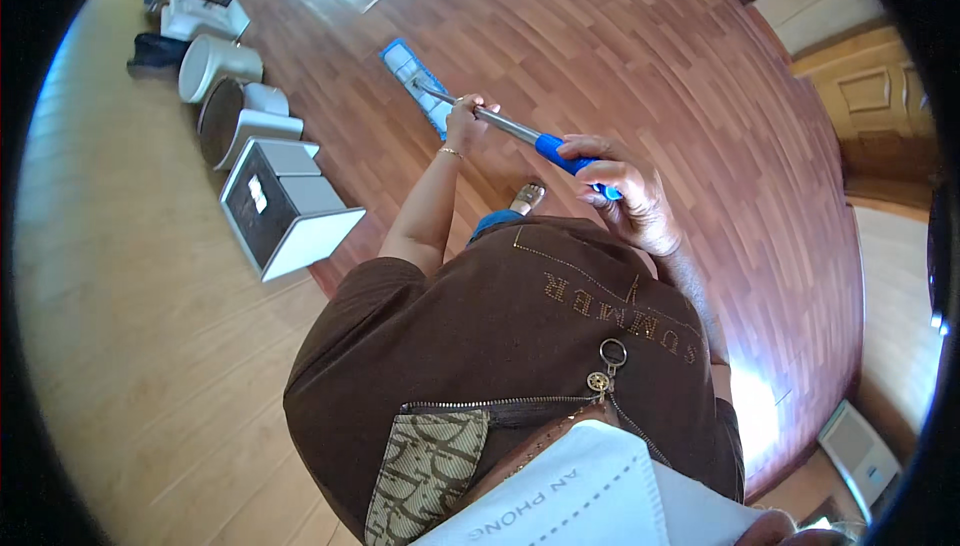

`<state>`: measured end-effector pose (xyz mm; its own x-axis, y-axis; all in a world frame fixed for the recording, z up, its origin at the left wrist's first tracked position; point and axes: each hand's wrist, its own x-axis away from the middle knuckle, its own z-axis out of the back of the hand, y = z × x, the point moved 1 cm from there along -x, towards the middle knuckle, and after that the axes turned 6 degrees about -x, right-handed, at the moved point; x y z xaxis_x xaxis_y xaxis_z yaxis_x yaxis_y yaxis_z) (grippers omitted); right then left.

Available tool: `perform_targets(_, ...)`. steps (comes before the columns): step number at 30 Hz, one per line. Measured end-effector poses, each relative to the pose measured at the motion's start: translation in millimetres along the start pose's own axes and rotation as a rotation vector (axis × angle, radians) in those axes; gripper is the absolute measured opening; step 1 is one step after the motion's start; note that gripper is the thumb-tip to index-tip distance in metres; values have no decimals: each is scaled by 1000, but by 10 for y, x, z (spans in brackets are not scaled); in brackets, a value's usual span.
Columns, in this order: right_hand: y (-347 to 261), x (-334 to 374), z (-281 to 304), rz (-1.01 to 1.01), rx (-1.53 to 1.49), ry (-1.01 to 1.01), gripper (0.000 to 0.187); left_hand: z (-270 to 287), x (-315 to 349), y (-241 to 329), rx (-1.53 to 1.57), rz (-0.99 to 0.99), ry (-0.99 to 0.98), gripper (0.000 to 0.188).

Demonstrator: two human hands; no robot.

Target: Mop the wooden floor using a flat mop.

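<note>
A flat mop [407, 68] with a blue-edged, whitish head lies on the wood-plank floor ahead of me. Its metal pole [508, 126] slants back toward my body and ends in a blue grip [556, 153]. My left hand [466, 124] is closed round the pole partway down, near the mop head. Up at the top end, my right hand [630, 191] holds the blue grip, fingers curled over it and thumb alongside. A sandalled foot [528, 197] shows below the pole.
Along the left wall stand a white and dark box-shaped appliance [300, 208], a rounded white appliance [235, 121], a white bucket-like container [220, 66] and several darker items. A wooden door [868, 91] is at the right. A pale flat device [858, 456] sits at lower right.
</note>
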<state>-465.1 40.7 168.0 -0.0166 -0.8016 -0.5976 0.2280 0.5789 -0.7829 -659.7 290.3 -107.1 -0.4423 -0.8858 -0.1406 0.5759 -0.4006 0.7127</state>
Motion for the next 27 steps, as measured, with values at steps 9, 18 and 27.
perform_targets(9, 275, -161, -258, 33, -91, -217, 22, 517, 606, -476, -292, 98, 45, 31)
perform_targets(18, 189, -174, -221, -1, -156, -241, 21, 606, 1097, -236, -341, 127, 246, 32)
perform_targets(27, -267, -48, 235, -90, -179, -127, 24, 335, 1203, 313, -333, 6, 204, 27)
